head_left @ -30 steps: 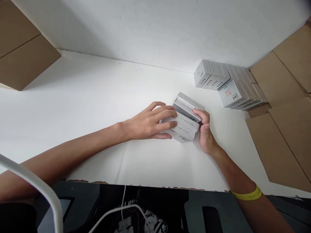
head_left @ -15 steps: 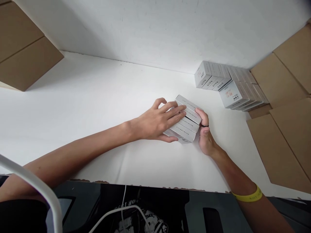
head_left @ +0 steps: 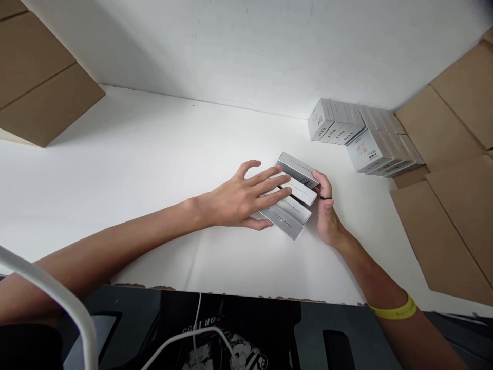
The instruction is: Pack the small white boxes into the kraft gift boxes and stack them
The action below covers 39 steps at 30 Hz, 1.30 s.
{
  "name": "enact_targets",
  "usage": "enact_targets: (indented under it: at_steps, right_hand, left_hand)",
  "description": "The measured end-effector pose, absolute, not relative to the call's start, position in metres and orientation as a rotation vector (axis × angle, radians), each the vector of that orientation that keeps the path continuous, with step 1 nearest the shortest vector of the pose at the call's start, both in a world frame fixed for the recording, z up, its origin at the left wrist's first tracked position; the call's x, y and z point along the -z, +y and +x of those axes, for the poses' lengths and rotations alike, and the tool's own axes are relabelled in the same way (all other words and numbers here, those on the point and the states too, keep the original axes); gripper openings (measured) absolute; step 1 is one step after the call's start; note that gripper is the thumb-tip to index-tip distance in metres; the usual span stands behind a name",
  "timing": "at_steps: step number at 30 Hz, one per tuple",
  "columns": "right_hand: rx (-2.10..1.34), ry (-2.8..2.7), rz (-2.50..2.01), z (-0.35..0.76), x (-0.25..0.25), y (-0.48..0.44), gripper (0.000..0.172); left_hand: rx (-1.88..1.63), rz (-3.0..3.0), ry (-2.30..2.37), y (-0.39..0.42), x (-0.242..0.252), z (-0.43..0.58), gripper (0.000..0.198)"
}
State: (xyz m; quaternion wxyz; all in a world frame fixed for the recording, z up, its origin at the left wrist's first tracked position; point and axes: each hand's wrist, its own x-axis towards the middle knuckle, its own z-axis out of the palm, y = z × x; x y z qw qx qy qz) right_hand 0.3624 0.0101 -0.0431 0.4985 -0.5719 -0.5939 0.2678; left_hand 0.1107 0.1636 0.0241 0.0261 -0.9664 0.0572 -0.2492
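Observation:
Several thin silver-grey boxes (head_left: 296,191) with small printed lettering stand side by side on the white table, slightly fanned out. My left hand (head_left: 250,198) lies across their tops from the left, fingers spread, with its thumb along the nearest box (head_left: 283,222). At their right ends is my right hand (head_left: 327,216), which wears a dark ring. Its fingers are curled round the end of the farthest box (head_left: 296,165), partly out of sight. A gap shows between that box and its neighbour, exposing a printed side.
Rows of similar grey boxes (head_left: 370,146) stand at the back right against the wall. Brown cardboard (head_left: 442,231) lies along the right side, and a cardboard box (head_left: 50,103) is at the far left. A white curved tube (head_left: 57,293) crosses the lower left.
The boxes were pressed together and now lean apart. The nearer ones have shifted towards me, opening a gap beside the farthest box. My left hand has moved slightly left and its fingers are wider apart.

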Motion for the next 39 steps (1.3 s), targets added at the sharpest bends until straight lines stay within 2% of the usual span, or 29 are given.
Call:
enact_targets:
  at_steps: [4, 8, 15, 22, 24, 26, 31, 33, 36, 39]
  right_hand:
    - [-0.635, -1.454, -1.365, 0.363, 0.043, 0.011, 0.076]
    - [-0.641, -1.492, -1.36, 0.364, 0.038, 0.01, 0.084]
    - [-0.661, -1.51, -1.417, 0.363, 0.034, 0.007, 0.073]
    - [-0.681, -1.52, -1.421, 0.365, 0.037, 0.007, 0.074]
    - [-0.689, -1.54, -1.395, 0.366, 0.037, 0.008, 0.075]
    - [-0.694, -1.562, -1.361, 0.366, 0.036, 0.007, 0.087]
    - [-0.685, -1.629, -1.363, 0.359, 0.03, 0.005, 0.14]
    - [-0.628, -1.645, -1.392, 0.353, 0.027, 0.005, 0.139]
    - [-0.545, -1.658, -1.384, 0.348, 0.023, 0.007, 0.12]
    - [-0.496, -1.701, -1.364, 0.349, 0.021, 0.008, 0.122]
  left_hand:
    - [0.748, -2.983, 0.173, 0.167, -0.024, 0.114, 0.061]
    - [0.719, -2.996, 0.12, 0.171, -0.024, 0.12, 0.067]
    - [0.698, -2.985, 0.194, 0.166, -0.027, 0.111, 0.057]
    - [0.702, -2.937, 0.26, 0.162, -0.028, 0.103, 0.058]
    - [0.689, -2.948, 0.201, 0.166, -0.026, 0.108, 0.063]
    - [0.687, -2.977, 0.15, 0.169, -0.023, 0.115, 0.067]
    - [0.616, -3.185, 0.032, 0.167, -0.018, 0.124, 0.079]
    - [0.646, -3.343, -0.007, 0.164, -0.017, 0.123, 0.09]
    - [0.788, -3.646, 0.002, 0.169, -0.016, 0.12, 0.117]
    - [0.787, -3.963, -0.125, 0.184, -0.011, 0.12, 0.138]
